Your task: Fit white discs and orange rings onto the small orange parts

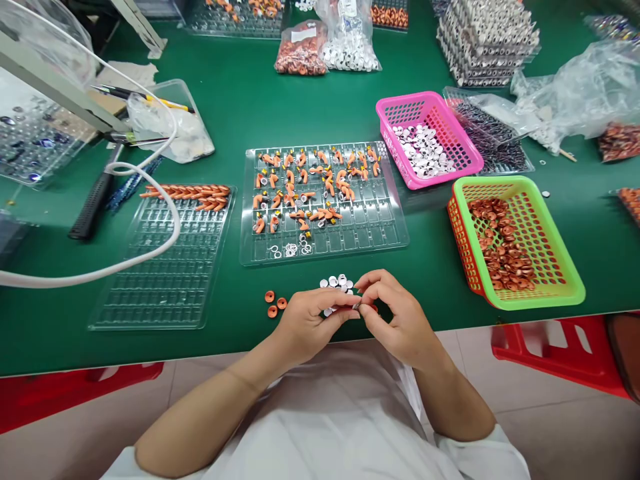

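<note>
My left hand (311,319) and my right hand (393,312) meet near the table's front edge. Their fingertips pinch a small round part (357,306) between them; its kind is too small to tell. Just behind the fingers lies a cluster of white discs (338,283), partly hidden by my hands. Left of my left hand sit several orange-brown ring-shaped pieces (273,311). Beyond the hands stands a clear compartment tray (360,233) with curved orange pieces and small metal rings in it.
At right are a green basket (564,273) of copper-coloured discs and a pink basket (463,137) of white discs. Left are another clear tray (155,287) with orange pieces, a hammer (95,200) and a white hose (175,227). Filled bags (301,50) lie at the back.
</note>
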`<state>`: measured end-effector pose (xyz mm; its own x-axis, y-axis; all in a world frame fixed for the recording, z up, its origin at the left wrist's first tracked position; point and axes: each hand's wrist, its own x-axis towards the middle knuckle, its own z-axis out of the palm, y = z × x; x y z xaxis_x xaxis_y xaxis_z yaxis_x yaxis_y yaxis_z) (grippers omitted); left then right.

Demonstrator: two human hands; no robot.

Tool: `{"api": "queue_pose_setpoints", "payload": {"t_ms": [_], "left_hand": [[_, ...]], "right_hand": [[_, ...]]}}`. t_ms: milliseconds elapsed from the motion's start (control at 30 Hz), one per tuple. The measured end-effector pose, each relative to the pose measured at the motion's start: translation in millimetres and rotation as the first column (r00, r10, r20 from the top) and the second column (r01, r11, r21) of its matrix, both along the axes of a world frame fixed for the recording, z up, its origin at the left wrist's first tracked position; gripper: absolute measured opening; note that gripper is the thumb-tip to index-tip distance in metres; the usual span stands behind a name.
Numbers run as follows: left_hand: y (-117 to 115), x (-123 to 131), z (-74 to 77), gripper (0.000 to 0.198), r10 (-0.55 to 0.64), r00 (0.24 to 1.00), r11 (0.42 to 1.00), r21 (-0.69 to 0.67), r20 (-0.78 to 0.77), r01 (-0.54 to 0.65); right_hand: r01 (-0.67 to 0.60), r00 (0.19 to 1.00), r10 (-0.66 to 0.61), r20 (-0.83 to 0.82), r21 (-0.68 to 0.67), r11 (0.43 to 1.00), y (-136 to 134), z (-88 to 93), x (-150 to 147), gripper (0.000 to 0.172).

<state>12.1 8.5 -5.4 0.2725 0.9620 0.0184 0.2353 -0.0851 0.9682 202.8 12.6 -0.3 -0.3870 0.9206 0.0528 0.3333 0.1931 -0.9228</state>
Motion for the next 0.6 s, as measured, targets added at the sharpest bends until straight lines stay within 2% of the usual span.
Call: {"api": "queue_pose_setpoints", "payload": {"t_ms": [200,367,600], "left_hand": [[-2.8,1.9,2.2,0.012,0.064,0.998,0.997,-0.036,-0.018,-0.064],[-3.0,-1.3,5.2,0.012,0.039,0.999,0.997,-0.064,-0.029,-0.041],[-5.1,0.5,6.3,0.014,0.040,0.998,0.998,0.057,-0.046,-0.037]], "right_hand": [[-0.005,0.995,-0.006,0.096,0.119,0.993,-4.7,-1.5,-0.2,0.011],[-0.038,0.992,0.017,0.128,0.164,0.986,-2.4,1.3,4.0,0.010],[-0.045,0.989,0.021,0.144,0.166,0.985,0.1,2.1,3.6,0.011]]}}
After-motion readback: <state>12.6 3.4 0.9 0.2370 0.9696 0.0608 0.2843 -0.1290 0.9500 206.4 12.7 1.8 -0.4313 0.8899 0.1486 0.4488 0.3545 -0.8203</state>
